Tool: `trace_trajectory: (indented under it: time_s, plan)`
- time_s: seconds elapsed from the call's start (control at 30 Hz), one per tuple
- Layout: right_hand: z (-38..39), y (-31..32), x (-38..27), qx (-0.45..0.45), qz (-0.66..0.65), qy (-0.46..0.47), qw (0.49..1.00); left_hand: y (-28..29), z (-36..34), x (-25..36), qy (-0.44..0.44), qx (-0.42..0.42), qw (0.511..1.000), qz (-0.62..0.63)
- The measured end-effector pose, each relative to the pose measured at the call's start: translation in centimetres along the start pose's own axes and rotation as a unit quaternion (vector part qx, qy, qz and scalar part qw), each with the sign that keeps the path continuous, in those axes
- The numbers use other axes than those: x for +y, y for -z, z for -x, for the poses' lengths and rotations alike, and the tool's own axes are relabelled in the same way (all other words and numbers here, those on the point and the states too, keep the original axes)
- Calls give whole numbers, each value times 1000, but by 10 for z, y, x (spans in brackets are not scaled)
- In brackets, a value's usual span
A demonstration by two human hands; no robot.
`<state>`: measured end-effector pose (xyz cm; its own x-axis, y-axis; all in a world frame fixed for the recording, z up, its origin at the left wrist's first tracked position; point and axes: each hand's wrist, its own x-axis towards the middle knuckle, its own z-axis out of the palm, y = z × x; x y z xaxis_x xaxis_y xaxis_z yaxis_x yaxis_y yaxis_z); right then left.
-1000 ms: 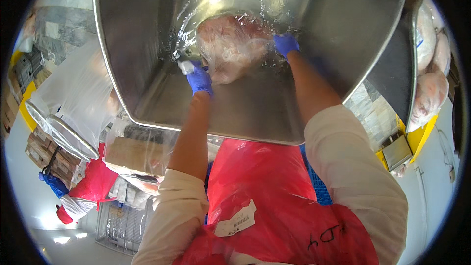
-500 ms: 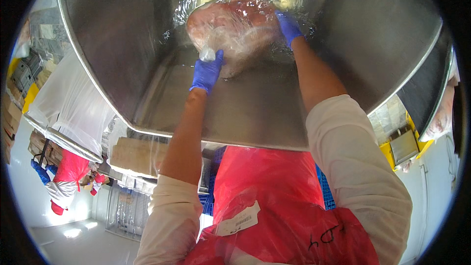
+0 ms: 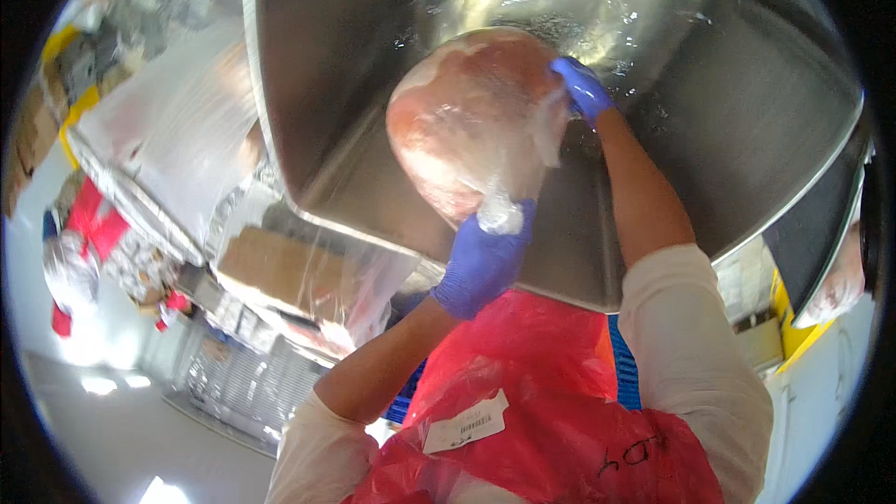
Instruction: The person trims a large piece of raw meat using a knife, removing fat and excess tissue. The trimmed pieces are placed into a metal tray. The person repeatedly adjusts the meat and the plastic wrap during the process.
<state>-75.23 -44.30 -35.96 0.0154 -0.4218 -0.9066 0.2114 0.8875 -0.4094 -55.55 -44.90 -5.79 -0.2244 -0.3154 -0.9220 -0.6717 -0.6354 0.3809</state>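
Observation:
A large pinkish cut of meat in clear plastic wrap (image 3: 471, 107) hangs between my hands, lifted above the liquid in a deep steel tub (image 3: 308, 121). My left hand (image 3: 485, 261), in a blue-violet glove, is closed round the gathered, twisted end of the plastic at the near side of the meat. At its far right edge, my right hand (image 3: 583, 91), gloved alike, grips the wrapped meat. Some of the right fingers are hidden behind the plastic. Loose film trails from the bundle beside the right hand.
The tub's near rim (image 3: 373, 241) runs close to my red apron (image 3: 551, 383). To the left are a plastic-covered bin (image 3: 159, 131) and a cardboard box (image 3: 285, 271). Another person (image 3: 79, 261) stands at far left. A second tub (image 3: 812, 224) is on the right.
The wrapped meat has risen out of the liquid and come nearer to me. My left hand has moved right and toward my body with the plastic end; my right hand has shifted slightly right and nearer.

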Motion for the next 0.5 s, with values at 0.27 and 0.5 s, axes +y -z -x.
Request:
trace_trajectory:
  time_s: [0.27, 0.5]
  plan:
    - [146, 59, 9, -83, -133, 32, 987, 0, 132, 32, -194, 60, 979, -17]
    - [285, -3, -37, -98, -86, 62, 990, 39, 277, 32, -231, 91, 966, 68]
